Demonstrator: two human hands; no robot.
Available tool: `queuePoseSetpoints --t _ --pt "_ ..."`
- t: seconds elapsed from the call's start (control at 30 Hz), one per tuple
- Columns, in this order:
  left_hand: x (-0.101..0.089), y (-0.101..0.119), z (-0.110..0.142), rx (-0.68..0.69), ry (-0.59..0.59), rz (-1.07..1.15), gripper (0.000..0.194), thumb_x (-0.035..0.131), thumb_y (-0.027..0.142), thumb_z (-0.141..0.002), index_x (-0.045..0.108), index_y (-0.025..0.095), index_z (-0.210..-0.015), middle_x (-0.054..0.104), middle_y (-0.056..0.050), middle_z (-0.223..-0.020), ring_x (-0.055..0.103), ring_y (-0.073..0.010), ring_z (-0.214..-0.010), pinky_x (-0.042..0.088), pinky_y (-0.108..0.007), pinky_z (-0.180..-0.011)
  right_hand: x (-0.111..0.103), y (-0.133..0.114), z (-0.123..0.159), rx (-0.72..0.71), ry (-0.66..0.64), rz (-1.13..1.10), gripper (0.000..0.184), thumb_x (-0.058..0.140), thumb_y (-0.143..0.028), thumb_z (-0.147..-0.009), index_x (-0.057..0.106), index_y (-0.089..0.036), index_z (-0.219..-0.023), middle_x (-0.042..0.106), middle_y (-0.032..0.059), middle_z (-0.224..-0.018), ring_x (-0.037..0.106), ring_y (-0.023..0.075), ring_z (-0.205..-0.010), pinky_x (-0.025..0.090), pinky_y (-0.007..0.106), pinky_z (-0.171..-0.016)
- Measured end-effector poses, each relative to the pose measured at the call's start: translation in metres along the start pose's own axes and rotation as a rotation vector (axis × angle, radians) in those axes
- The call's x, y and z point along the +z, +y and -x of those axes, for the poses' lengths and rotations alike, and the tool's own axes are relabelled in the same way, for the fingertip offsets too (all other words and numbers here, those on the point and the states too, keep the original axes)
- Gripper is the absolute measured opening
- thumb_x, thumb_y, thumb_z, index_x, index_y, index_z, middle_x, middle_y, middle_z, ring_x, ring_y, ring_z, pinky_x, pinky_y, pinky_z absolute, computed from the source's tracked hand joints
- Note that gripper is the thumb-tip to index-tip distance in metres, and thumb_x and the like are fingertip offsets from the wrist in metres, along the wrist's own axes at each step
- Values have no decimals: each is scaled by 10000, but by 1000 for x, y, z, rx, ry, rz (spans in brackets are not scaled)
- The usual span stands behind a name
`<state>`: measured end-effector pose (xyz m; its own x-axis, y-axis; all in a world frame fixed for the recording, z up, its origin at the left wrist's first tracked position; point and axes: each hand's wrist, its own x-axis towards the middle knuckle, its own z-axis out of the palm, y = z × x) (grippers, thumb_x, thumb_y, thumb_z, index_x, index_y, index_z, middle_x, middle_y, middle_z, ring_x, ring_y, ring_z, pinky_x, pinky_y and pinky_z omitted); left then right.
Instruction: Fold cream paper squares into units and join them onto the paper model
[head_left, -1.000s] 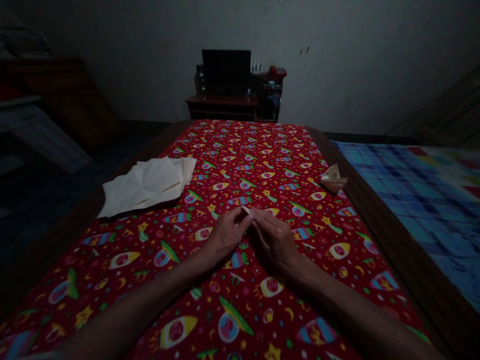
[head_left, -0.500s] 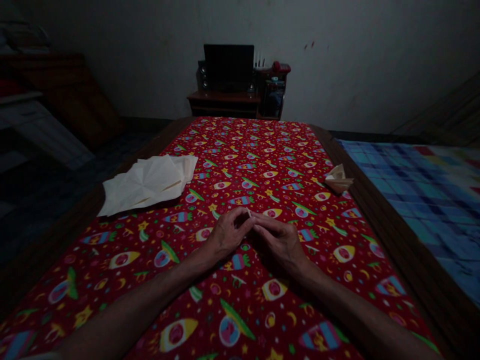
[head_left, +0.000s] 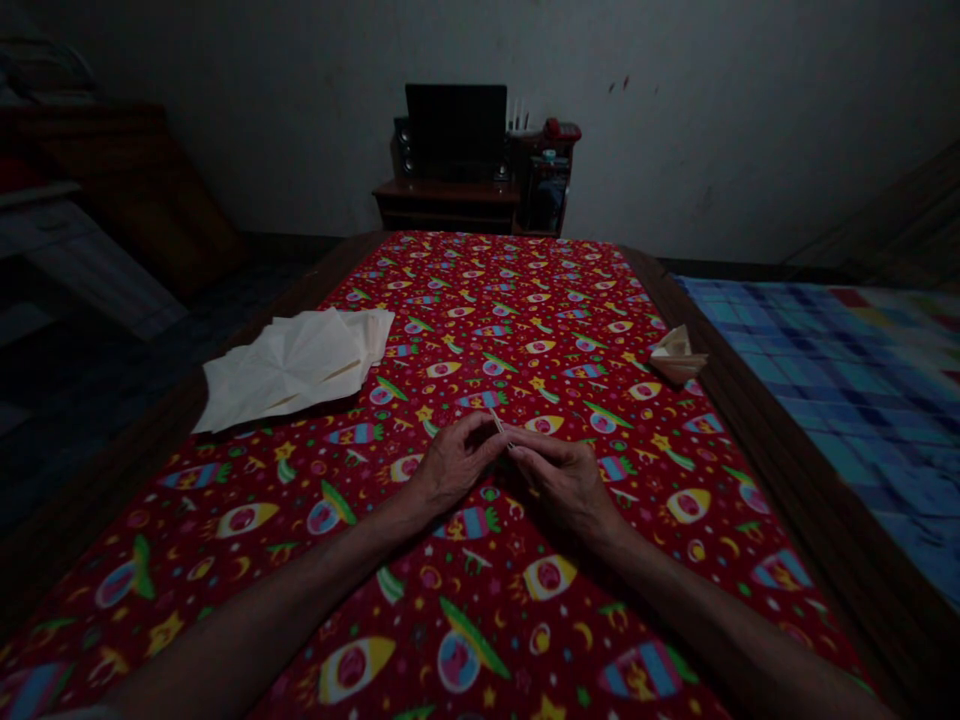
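Just above the middle of the red patterned cloth (head_left: 330, 590), my left hand (head_left: 459, 462) and my right hand (head_left: 562, 478) meet at the fingertips. Both are closed in a pinch on a small, pale piece of folded paper (head_left: 497, 422), which shows as a thin edge between the fingers. Most of it is hidden by my fingers. To the left lies a pile of creased off-white paper sheets (head_left: 289, 362), fanned out unevenly. A small folded paper shape (head_left: 679, 358) with pointed corners rests near the cloth's right edge.
Dark wooden table edges (head_left: 757, 440) run along both sides of the cloth. Beyond the far end stands a desk with a black monitor (head_left: 456, 124) and speakers. On the right is a blue checked cloth (head_left: 840, 370); at left, a pale table (head_left: 82, 240).
The fingertips have shifted slightly, and more of the paper's thin pale edge shows between them. The paper pile and the folded shape stay where they were.
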<state>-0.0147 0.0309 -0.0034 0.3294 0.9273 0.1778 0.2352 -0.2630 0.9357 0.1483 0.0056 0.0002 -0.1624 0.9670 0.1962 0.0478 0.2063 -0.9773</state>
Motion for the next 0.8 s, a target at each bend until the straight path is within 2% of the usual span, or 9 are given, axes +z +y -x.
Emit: queuePoseSetpoints --t 0.1,0.2,0.33,0.43,0.5,0.6,0.7,0.8 --pt "0 1 0 26 -2 -96 216 495 346 -858 586 155 -902 623 -13 -827 580 -139 -762 466 -240 -701 1 1 1 22 -1 -6 210 593 -270 -800 717 -252 -969 702 15 -1022 654 206 -958 510 375 -887" --pt "2 5 3 92 40 -287 128 469 241 -855 568 162 -841 592 -3 -768 553 -125 -703 443 -231 -661 2 4 2 20 9 86 237 543 -264 -833 697 -236 -1010 718 25 -965 671 190 -872 541 326 -784" --pt "4 10 10 256 96 -488 90 458 148 -818 481 173 -734 506 13 -707 493 -110 -644 400 -219 -609 -2 6 4 -207 -4 493 276 504 -212 -841 643 -213 -1080 692 57 -955 639 179 -840 504 299 -751" --pt "4 10 13 326 74 -568 117 450 144 -813 426 188 -708 473 15 -709 479 -117 -659 383 -227 -603 -6 5 4 -350 -14 797 225 488 -206 -841 645 -180 -1000 671 76 -846 612 171 -735 468 275 -669" --pt "4 10 13 313 95 -595 130 444 142 -805 399 196 -695 459 16 -707 470 -122 -655 382 -236 -603 -8 5 4 -358 -4 862 184 467 -208 -853 644 -175 -893 652 61 -761 591 151 -652 440 247 -608" --pt "6 11 10 243 165 -582 107 477 162 -776 390 204 -729 463 13 -724 479 -134 -665 402 -252 -615 -6 5 4 -357 9 826 183 453 -207 -867 622 -178 -801 629 36 -691 570 130 -593 415 224 -570" --pt "9 13 8 125 183 -550 131 518 195 -757 421 204 -845 509 5 -769 517 -149 -678 429 -267 -618 -3 5 4 -393 6 818 190 437 -207 -878 619 -178 -832 634 42 -710 578 134 -611 425 229 -590" --pt "11 13 7 35 148 -560 250 510 163 -743 445 200 -982 548 3 -768 545 -162 -661 444 -286 -630 -1 4 5 -420 -29 859 192 426 -197 -888 615 -175 -910 645 59 -761 587 140 -653 437 232 -615"
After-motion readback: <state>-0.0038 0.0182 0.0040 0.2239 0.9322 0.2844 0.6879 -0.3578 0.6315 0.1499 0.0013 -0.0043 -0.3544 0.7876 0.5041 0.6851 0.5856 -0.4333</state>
